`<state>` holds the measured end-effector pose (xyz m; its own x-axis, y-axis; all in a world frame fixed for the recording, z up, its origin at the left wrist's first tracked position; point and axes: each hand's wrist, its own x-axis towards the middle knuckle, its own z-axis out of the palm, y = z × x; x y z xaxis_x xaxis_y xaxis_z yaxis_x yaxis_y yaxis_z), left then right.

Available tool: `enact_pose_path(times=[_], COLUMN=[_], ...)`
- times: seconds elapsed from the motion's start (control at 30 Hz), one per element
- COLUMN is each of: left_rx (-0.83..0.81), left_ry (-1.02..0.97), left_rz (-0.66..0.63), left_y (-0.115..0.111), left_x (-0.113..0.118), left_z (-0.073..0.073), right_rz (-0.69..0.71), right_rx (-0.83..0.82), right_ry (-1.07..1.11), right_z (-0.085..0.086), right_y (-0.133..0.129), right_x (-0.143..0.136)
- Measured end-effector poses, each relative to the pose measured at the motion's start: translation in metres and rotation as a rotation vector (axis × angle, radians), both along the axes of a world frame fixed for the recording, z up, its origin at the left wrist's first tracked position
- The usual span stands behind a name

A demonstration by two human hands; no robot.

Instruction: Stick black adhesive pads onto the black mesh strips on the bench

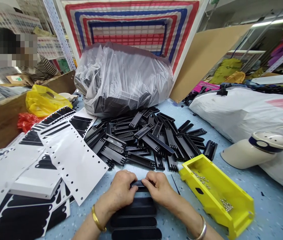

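Between my two hands is a small black plastic strip (139,185) with rounded ends. My left hand (122,188) is closed on its left end, thumb and fingers pinching it. My right hand (159,187) pinches the right end, its thumb on top. Below my hands, a column of black rounded strips (134,221) lies side by side on the blue speckled table. Just beyond my fingers spreads a heap of black plastic pieces (141,140), some with toothed ends and some with a mesh pattern.
A yellow bin (221,196) with small metal balls stands at the right, near a cream bottle (254,150) lying against a white sack (269,110). White sheets with black strips (73,153) cover the left. Behind the heap sits a grey plastic bag (126,80). A person (40,68) is at far left.
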<state>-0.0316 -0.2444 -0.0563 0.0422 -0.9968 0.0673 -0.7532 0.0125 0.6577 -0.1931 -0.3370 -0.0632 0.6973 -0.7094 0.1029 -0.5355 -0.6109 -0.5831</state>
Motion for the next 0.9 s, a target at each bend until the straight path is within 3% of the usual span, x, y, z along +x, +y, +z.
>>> enact_pose_path(times=[0.2, 0.43, 0.63, 0.77, 0.9], left_rx=[0.039, 0.069, 0.074, 0.072, 0.084], left_ry=[-0.014, -0.006, 0.028, 0.030, 0.028], left_rz=[0.018, 0.007, 0.045, 0.046, 0.045], left_y=[-0.001, 0.000, -0.001, 0.000, -0.001], left_x=[-0.002, -0.002, 0.001, 0.000, 0.001], left_z=[0.001, 0.002, -0.003, -0.003, -0.002], right_rz=[-0.057, -0.057, -0.095, -0.070, -0.130], right_rx=[0.052, 0.261, 0.068, 0.071, 0.096], right_ry=[-0.043, -0.075, 0.025, -0.019, -0.100], right_z=[-0.001, 0.005, 0.005, 0.001, -0.005], right_y=[0.001, -0.002, 0.007, 0.007, 0.003], right_x=[0.005, 0.000, 0.008, 0.012, 0.016])
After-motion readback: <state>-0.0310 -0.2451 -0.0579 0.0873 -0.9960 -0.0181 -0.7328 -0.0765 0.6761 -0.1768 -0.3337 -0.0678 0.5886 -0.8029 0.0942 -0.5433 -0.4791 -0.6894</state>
